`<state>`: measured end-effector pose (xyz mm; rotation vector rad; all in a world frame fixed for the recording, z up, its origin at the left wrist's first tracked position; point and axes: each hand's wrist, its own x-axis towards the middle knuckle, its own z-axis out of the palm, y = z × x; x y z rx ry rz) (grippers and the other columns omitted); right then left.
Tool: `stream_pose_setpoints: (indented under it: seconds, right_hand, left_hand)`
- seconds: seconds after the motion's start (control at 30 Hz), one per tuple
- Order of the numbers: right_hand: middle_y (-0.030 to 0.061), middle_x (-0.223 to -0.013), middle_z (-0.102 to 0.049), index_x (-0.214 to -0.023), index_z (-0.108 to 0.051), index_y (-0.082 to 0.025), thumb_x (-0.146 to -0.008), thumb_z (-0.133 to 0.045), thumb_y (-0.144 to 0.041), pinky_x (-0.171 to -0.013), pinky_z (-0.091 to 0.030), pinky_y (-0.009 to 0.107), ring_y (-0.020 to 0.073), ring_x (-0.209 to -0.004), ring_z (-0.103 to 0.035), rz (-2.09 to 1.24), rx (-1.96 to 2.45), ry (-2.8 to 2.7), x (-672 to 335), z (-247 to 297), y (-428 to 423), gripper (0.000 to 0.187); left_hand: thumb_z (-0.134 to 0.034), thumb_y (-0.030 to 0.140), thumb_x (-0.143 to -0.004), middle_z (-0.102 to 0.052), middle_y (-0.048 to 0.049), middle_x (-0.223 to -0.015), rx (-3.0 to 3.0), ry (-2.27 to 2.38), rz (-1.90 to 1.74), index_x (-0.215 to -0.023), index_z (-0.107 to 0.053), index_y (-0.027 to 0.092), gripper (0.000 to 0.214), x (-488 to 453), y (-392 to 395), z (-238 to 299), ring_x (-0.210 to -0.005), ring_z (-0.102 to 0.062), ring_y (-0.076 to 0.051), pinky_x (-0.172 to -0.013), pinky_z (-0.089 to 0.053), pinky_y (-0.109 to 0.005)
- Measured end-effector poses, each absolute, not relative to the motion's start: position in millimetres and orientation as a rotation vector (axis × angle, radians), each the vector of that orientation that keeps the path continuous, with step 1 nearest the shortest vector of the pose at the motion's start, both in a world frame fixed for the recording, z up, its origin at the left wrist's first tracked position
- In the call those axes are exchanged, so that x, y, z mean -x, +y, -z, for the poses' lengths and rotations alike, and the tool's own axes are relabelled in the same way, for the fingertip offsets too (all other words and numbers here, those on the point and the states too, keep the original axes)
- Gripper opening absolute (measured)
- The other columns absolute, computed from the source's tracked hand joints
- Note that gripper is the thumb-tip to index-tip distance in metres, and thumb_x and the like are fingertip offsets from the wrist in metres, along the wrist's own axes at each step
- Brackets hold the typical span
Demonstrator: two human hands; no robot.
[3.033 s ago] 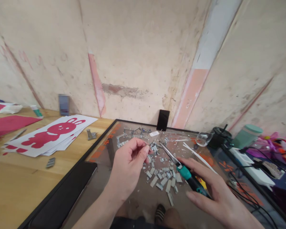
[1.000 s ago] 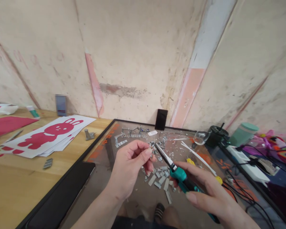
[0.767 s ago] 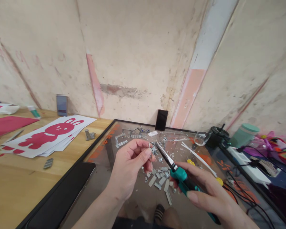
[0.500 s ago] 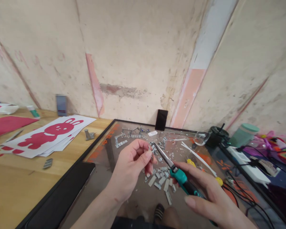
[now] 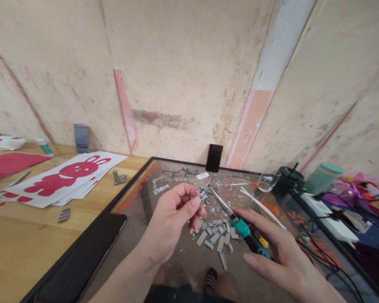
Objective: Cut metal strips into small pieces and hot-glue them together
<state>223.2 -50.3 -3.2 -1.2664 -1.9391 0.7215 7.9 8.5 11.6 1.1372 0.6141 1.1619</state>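
My left hand (image 5: 173, 219) is raised over the glass tabletop (image 5: 151, 252) and pinches a tiny grey metal piece (image 5: 198, 194) between thumb and forefinger. Fingers of my right hand (image 5: 281, 256) are wrapped round the teal-and-black handle of thin needle-nose pliers (image 5: 236, 223). The pliers' metal tip points up and left and ends just right of the pinched piece, a small gap apart. Under both hands lies a scatter of several small grey staple-like strips (image 5: 216, 240).
A black frame (image 5: 135, 179) borders the glass. On the wooden table to the left lie white sheets with a red rabbit shape (image 5: 66, 174). A black phone (image 5: 214, 158) leans on the wall. A glass (image 5: 267, 182), black cup, teal cup (image 5: 324, 176), power strip and cables crowd the right.
Over the last second my right hand drew the pliers down and to the right, off the piece in my left hand. My left hand stayed nearly still, holding its pinch.
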Motion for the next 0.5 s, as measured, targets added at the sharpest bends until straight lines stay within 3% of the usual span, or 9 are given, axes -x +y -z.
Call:
stream_pose_setpoints:
  seconds: [0.27, 0.5]
  right_hand:
    - [0.0092, -0.126, -0.057, -0.126, -0.053, -0.022, -0.074, -0.061, -0.031, -0.096, -0.040, 0.049, 0.0294, -0.115, -0.051, -0.457, 1.392, -2.038, -213, -5, -53, 0.053]
    - [0.0074, -0.123, -0.059, -0.127, -0.052, -0.020, -0.074, -0.059, -0.024, -0.093, -0.045, 0.041, 0.0250, -0.110, -0.056, -0.344, 1.403, -2.105, -210, -7, -52, 0.053]
  left_hand:
    - [-0.058, 0.024, -0.079, -0.058, 0.0037, -0.058, -1.174, 0.649, -1.131, -0.076, -0.047, 0.015, 0.014, -9, 10, -9, -0.043, -0.045, -0.003, -0.041, -0.034, -0.013]
    - [-0.057, 0.021, -0.080, -0.059, 0.0036, -0.059, -1.147, 0.651, -1.181, -0.077, -0.047, 0.015, 0.012, -10, 10, -8, -0.044, -0.047, -0.003, -0.043, -0.036, -0.014]
